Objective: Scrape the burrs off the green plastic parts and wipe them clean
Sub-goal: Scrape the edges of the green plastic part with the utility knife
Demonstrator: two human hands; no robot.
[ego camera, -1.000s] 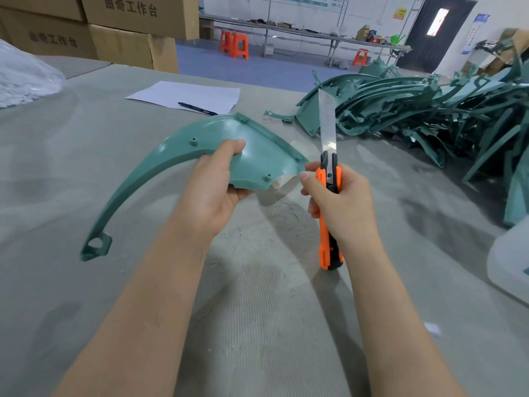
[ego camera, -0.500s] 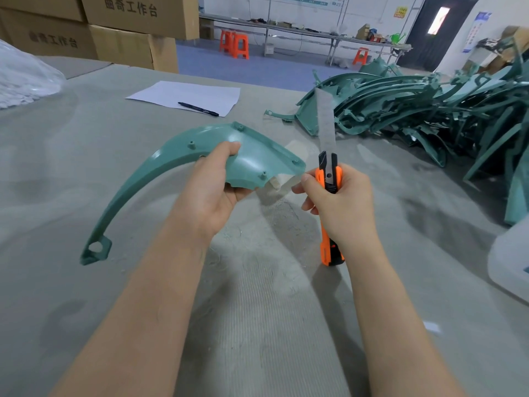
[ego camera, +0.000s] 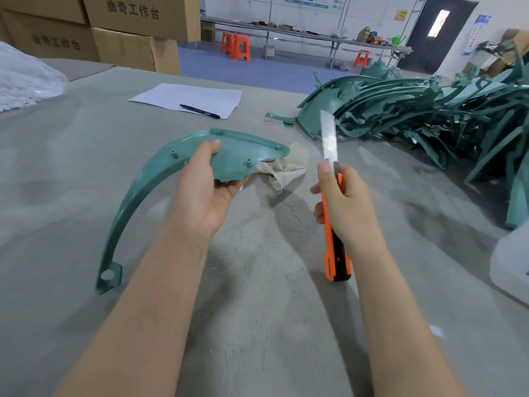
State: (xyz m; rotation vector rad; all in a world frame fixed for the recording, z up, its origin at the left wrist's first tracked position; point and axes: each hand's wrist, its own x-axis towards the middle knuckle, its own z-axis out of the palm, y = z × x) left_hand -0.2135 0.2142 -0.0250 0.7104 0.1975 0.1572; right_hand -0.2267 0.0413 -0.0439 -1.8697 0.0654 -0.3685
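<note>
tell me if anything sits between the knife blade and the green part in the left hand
Nothing visible does. The blade of the utility knife in the right hand stands apart from the wide end of the green part held by the left hand; only a cloth lies on the table behind that gap.

A grey felt-covered table (ego camera: 257, 325) fills the foreground. Brown cardboard boxes (ego camera: 137, 27) printed with dark characters are stacked at the upper left. A blue floor (ego camera: 257, 70) is seen beyond the table's far edge. A long metal-framed bench (ego camera: 309, 34) is set along the white back wall (ego camera: 257, 7), and assorted small items are scattered on its top. Orange plastic stools (ego camera: 236, 47) are placed under and beside it. A dark door (ego camera: 438, 32) with a narrow bright window is seen at the upper right, with posters fixed to the wall near it.
</note>
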